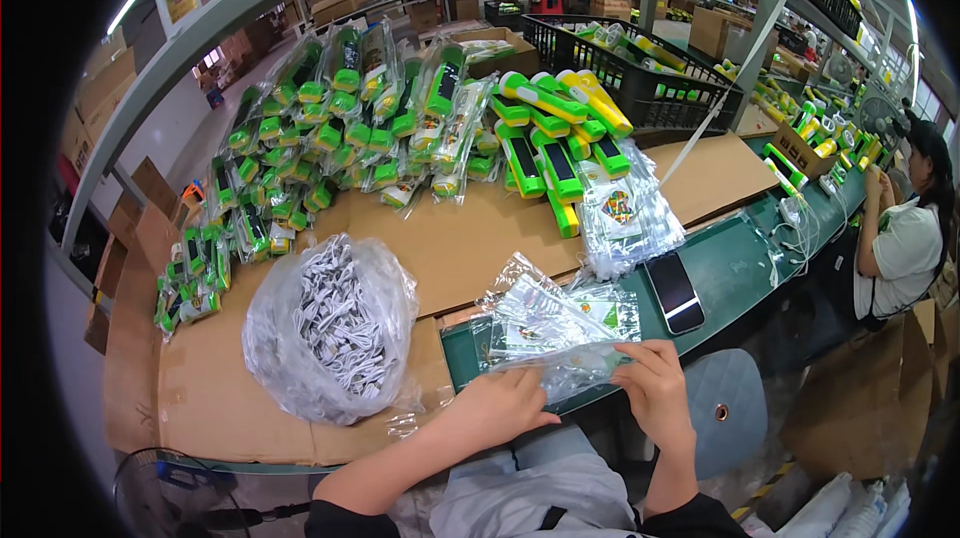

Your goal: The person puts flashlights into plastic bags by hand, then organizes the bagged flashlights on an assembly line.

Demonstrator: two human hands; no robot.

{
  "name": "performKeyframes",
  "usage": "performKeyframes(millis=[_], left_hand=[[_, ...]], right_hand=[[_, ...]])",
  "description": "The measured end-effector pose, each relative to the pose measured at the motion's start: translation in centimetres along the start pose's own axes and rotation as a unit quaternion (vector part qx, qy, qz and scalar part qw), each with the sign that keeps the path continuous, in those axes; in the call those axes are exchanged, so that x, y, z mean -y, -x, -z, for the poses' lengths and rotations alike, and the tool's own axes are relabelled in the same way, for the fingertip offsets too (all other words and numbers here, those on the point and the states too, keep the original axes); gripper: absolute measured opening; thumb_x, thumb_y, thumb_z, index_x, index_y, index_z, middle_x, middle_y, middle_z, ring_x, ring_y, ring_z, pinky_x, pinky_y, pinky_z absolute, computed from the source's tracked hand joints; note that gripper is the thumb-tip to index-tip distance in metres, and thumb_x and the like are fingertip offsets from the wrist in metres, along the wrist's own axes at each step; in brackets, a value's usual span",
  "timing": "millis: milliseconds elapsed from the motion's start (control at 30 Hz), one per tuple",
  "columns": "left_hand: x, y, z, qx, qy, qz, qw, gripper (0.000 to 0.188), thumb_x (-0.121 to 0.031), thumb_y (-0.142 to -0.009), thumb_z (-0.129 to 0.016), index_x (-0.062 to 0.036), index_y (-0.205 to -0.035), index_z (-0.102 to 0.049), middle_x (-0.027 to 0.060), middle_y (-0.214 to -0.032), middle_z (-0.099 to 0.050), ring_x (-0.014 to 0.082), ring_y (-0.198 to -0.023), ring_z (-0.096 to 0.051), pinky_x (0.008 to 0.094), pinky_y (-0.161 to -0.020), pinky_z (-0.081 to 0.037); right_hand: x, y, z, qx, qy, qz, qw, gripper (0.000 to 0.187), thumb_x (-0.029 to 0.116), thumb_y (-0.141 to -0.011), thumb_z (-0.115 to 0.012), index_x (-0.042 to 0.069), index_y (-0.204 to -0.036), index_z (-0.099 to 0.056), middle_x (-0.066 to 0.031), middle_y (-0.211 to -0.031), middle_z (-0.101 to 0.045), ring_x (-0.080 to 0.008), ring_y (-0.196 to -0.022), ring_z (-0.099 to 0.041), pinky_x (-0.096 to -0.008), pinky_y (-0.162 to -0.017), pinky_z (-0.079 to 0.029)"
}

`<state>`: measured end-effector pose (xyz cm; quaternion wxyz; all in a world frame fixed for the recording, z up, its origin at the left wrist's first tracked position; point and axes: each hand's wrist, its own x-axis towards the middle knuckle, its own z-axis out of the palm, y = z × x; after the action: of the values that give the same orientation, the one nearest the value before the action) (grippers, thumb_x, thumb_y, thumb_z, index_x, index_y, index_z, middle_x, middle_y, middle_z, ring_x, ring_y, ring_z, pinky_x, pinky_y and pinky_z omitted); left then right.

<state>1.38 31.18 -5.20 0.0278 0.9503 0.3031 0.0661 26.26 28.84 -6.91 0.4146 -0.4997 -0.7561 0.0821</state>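
Just in front of my body, a clear plastic bag (pixel 582 370) stretches between my two hands. Its left end is in the curled fingers of my left hand (pixel 503 402). My right hand (pixel 652 384) pinches the other end between thumb and fingers. Beyond the bag, a loose spread of flat clear bags with small printed cards (pixel 545 316) lies on the green tabletop. To the left stands a large clear sack (pixel 270 338) filled with bundled white cables (pixel 345 328). Unbagged green and yellow flashlights (pixel 555 163) are piled farther off, beside a thick stack of clear bags (pixel 625 218).
Bagged flashlights (pixel 340 128) form a big heap at the back left on cardboard (pixel 440 248). A dark phone (pixel 675 290) lies right of the bags. Behind is a black crate (pixel 640 78) of flashlights. A co-worker (pixel 905 238) sits at the right; a stool (pixel 725 403) stands nearby.
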Motion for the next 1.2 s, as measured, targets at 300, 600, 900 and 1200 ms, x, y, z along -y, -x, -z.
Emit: performKeyframes(millis=[300, 600, 900, 1200], left_hand=[[8.8, -14.1, 1.0, -0.329, 0.323, 0.187, 0.867, 0.026, -0.024, -0.094, -0.060, -0.0019, -0.108, -0.058, 0.0180, -0.096, -0.060, 0.0313, -0.080, -0.062, 0.0387, -0.072, -0.051], [19.4, -25.3, -7.4, -0.266, 0.257, 0.351, 0.860, 0.067, -0.038, -0.075, -0.076, -0.0122, -0.132, -0.052, 0.0315, -0.113, -0.055, 0.0421, -0.104, -0.055, 0.0430, -0.093, -0.047], [14.9, -12.0, -1.8, -0.241, 0.799, 0.278, 0.475, 0.043, -0.021, -0.093, -0.058, -0.0181, -0.133, -0.042, 0.0131, -0.108, -0.059, 0.0256, -0.084, -0.063, 0.0345, -0.069, -0.053], [7.6, -1.8, -0.7, -0.275, 0.713, 0.180, 0.620, 0.065, -0.026, -0.083, -0.075, -0.0087, -0.134, -0.038, 0.0144, -0.097, -0.063, 0.0298, -0.089, -0.067, 0.0427, -0.083, -0.055]], right_hand=[[-1.2, 1.9, -0.4, -0.021, -0.015, -0.026, 0.999, 0.018, -0.004, -0.066, -0.073, 0.003, -0.081, -0.066, -0.0081, -0.104, -0.068, -0.0302, -0.090, -0.056, -0.0379, -0.077, -0.049], [-0.1, 4.0, 0.6, -0.007, -0.039, -0.055, 0.998, 0.017, -0.001, -0.066, -0.075, 0.002, -0.081, -0.068, -0.0070, -0.105, -0.069, -0.0295, -0.089, -0.057, -0.0374, -0.077, -0.049], [-1.5, 3.2, 1.6, -0.032, -0.007, -0.065, 0.997, 0.018, -0.002, -0.065, -0.074, 0.002, -0.080, -0.067, -0.0076, -0.105, -0.069, -0.0305, -0.090, -0.056, -0.0379, -0.078, -0.048], [1.2, -0.3, -0.3, -0.007, 0.014, 0.001, 1.000, 0.013, 0.000, -0.069, -0.073, 0.001, -0.080, -0.066, -0.0080, -0.106, -0.069, -0.0302, -0.091, -0.056, -0.0380, -0.079, -0.049]])
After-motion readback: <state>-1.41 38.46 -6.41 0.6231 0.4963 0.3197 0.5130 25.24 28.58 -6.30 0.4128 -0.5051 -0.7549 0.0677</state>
